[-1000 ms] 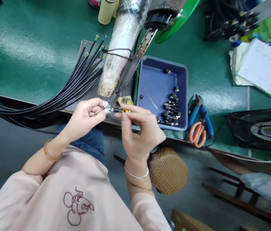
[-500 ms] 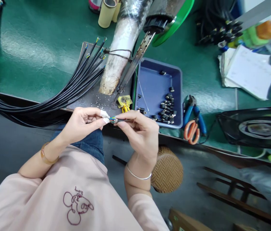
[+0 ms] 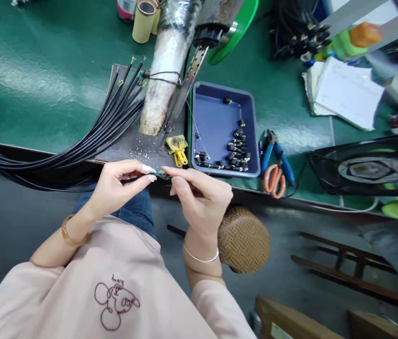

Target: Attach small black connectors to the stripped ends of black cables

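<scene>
Head view, looking down at bench edge: left hand (image 3: 116, 186) pinching thin black cable end with coloured stripped wires (image 3: 160, 174) between thumb and forefinger, amber bangle on wrist; right hand (image 3: 199, 197) meeting it from the other side, thumb and forefinger closed on same wire tips, silver bracelet on wrist. Cable end held just off the front edge of green-topped workbench (image 3: 51, 80), over the lap, just in front of grey metal plate (image 3: 131, 146) on the bench. Small part between fingertips too tiny to make out

Bundle of black cables (image 3: 89, 136) fanning across bench from left, stripped coloured ends lying on the plate. Plastic-wrapped white cylinder (image 3: 163, 70) standing tilted on plate, perforated metal strip (image 3: 185, 89) leaning beside it. Small yellow clip (image 3: 177, 149) at plate's front corner, near the fingertips. Blue plastic tray (image 3: 216, 113) just right of it, holding small black connectors (image 3: 236, 150) clustered toward its near side. Blue-handled pliers (image 3: 276, 153) and orange-handled scissors (image 3: 274, 179) right of tray, overlapping. White papers (image 3: 347, 92) further right. Round woven brown stool seat (image 3: 243, 239) below bench, beside right wrist. Pink sweatshirt with line drawing (image 3: 114, 296) in foreground
</scene>
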`<action>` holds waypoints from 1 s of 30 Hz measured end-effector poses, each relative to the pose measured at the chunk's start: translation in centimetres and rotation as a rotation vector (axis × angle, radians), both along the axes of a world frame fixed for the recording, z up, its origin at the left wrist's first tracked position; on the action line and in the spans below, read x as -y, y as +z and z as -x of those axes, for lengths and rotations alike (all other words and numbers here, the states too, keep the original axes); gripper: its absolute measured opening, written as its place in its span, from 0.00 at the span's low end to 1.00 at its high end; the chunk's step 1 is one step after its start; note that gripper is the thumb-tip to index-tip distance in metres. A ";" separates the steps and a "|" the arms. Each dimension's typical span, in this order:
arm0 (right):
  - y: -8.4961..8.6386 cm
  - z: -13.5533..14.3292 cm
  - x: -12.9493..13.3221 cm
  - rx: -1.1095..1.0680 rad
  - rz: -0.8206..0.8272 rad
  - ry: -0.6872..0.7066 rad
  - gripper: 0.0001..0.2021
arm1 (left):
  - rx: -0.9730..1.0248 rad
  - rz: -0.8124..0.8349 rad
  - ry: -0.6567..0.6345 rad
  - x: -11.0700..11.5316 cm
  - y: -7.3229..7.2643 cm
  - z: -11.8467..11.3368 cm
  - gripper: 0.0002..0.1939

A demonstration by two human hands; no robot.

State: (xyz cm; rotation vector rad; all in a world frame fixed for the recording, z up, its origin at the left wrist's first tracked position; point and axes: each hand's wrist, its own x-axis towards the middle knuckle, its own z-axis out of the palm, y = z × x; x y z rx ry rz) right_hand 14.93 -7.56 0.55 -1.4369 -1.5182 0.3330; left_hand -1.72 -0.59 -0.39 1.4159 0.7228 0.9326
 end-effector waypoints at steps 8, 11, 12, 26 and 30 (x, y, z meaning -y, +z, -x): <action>0.0 0.3 0.1 -0.060 -0.045 -0.162 0.06 | -0.024 0.033 0.048 0.2 0.0 -0.1 0.04; -0.2 0.7 0.3 -0.028 -0.036 -0.174 0.03 | -0.039 0.040 0.099 0.5 0.0 -0.3 0.06; -0.3 0.9 0.3 -0.029 -0.015 -0.150 0.03 | -0.052 0.022 0.109 0.5 0.0 -0.4 0.06; -1.5 1.5 0.1 0.070 -0.161 -0.219 0.04 | -0.039 0.094 0.079 1.4 0.1 -0.9 0.06; -1.4 0.7 -0.4 -0.047 -0.541 -0.391 0.09 | 0.022 0.189 0.047 0.4 0.1 -0.8 0.08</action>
